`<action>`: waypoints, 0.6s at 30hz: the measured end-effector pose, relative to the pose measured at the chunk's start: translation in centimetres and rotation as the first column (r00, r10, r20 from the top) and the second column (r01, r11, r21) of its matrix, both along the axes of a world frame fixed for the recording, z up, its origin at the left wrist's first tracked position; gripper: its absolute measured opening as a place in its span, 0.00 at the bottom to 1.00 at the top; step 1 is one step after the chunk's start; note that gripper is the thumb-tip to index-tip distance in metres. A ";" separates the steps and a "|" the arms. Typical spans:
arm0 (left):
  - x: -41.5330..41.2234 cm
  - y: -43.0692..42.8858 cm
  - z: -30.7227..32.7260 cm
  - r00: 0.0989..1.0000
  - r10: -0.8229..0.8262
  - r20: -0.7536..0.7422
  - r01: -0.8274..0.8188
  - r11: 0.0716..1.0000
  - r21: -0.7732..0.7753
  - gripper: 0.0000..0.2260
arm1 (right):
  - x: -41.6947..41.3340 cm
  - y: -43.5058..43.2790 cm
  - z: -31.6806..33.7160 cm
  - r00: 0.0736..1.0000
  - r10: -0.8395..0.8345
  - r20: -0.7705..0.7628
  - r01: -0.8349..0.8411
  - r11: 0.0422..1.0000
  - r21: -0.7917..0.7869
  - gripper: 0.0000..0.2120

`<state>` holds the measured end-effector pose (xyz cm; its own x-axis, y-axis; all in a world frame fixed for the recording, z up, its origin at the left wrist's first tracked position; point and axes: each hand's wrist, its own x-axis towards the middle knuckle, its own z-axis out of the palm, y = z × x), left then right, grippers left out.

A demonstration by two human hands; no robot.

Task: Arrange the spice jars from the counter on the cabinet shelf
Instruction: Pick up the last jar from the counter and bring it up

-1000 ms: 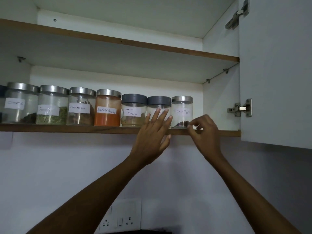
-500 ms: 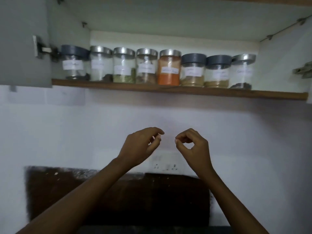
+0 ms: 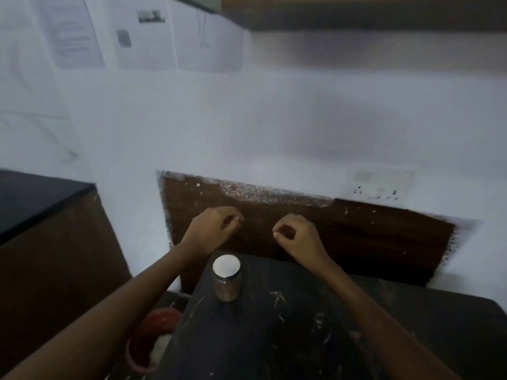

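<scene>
One glass spice jar with a shiny metal lid stands upright near the back left corner of the dark counter. My left hand hovers just above and behind it, fingers loosely curled, holding nothing. My right hand hangs to the jar's upper right, also loosely curled and empty. Only the brown underside edge of the cabinet shelf shows at the top; the jars on it are out of view.
A dark brown backsplash panel lines the white wall behind the counter, with a socket plate above it. A black-topped unit stands at left. A red bucket sits on the floor beside the counter. Papers hang on the wall.
My view has swung down from the shelf of jars to the counter. Both hands came down from the shelf edge and now hover over the single jar.
</scene>
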<state>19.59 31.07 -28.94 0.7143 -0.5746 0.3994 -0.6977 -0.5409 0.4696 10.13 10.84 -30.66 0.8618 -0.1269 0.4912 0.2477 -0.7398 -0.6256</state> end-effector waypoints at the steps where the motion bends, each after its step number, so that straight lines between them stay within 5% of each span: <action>1: 0.8 0.7 -1.7 1.000 0.018 -0.022 -0.018 1.000 0.026 0.08 | 1.3 0.8 -1.9 0.999 0.004 -0.042 -0.005 1.000 -0.015 0.02; 5: 3.1 2.4 -8.8 0.977 0.133 -0.169 -0.077 0.949 0.305 0.18 | 5.5 4.0 -9.6 0.960 0.010 -0.280 -0.015 1.000 -0.015 0.14; 10: 2.9 3.7 -16.2 0.913 0.240 -0.331 -0.067 0.886 0.458 0.32 | 8.6 7.0 -16.3 0.879 0.055 -0.473 0.018 0.989 0.148 0.32; 14: 2.5 4.3 -19.1 0.909 0.208 -0.361 -0.056 0.919 0.389 0.33 | 10.3 8.5 -19.2 0.813 0.057 -0.579 0.052 0.984 0.170 0.41; 18: 1.7 4.4 -20.3 0.918 0.174 -0.356 -0.077 0.960 0.268 0.31 | 10.4 9.2 -20.2 0.865 0.004 -0.501 0.109 0.974 0.197 0.38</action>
